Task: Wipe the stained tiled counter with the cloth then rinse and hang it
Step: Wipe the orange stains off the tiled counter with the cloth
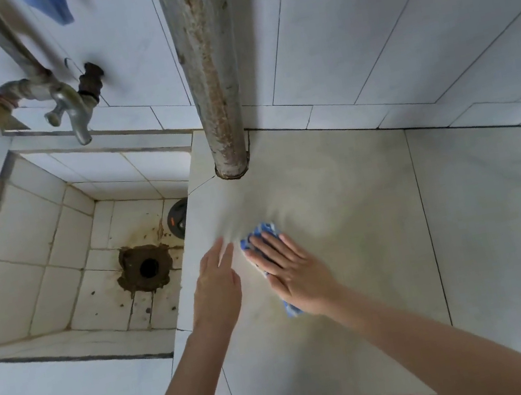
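Right hand pressing cloth, wipe under way

Right hand (pixel 291 270) lies flat on the blue-and-white cloth (pixel 263 231), fingers straight and spread, pressing it onto the tiled counter (pixel 379 228) rather than gripping it. The cloth sits directly under that palm and shows only past the fingertips and at the heel. Its long axis runs along the hand, away from the person and toward the rusty pipe (pixel 214 83). The left hand (pixel 218 281) rests just beside it, fingers straight and holding nothing, close to the counter's edge over the sink (pixel 25 235).

The right hand is the one placed to keep wiping, I judge. Yellowish staining spreads farther out and to the right. The pipe's foot stands on the counter ahead and would block a straight forward stroke. The tap (pixel 69 105) and drain hole (pixel 148 267) lie to the left, for rinsing later
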The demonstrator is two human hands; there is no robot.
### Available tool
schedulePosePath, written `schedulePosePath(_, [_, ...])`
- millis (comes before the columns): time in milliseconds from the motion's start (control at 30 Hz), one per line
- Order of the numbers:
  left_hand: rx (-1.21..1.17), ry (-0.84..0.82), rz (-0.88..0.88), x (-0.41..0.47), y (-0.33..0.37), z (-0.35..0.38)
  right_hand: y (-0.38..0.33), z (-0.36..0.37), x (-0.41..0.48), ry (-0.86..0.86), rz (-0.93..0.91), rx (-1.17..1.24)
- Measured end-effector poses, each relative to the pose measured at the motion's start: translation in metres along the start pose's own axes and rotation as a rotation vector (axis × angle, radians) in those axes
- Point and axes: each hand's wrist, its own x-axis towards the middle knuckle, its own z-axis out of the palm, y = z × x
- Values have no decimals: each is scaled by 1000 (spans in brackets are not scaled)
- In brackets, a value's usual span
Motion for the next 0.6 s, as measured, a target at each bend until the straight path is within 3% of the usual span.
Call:
schedulePosePath(100, [15, -6, 28, -5, -4, -4, 10, -3, -20, 1, 76, -35])
schedulePosePath(267, [27, 5, 91, -13, -9, -4, 47, -7, -69, -19, 452, -8])
schedulePosePath(400, [27, 29, 122, -23, -17, 0, 33, -1, -97, 17, 655, 43])
schedulePosePath(500, [10, 48, 119, -32, -26, 3, -6, 7, -94, 61, 715, 53])
schedulePosePath(600, [-2, 58, 132, -40, -34, 3, -51, 10, -80, 67, 653, 92])
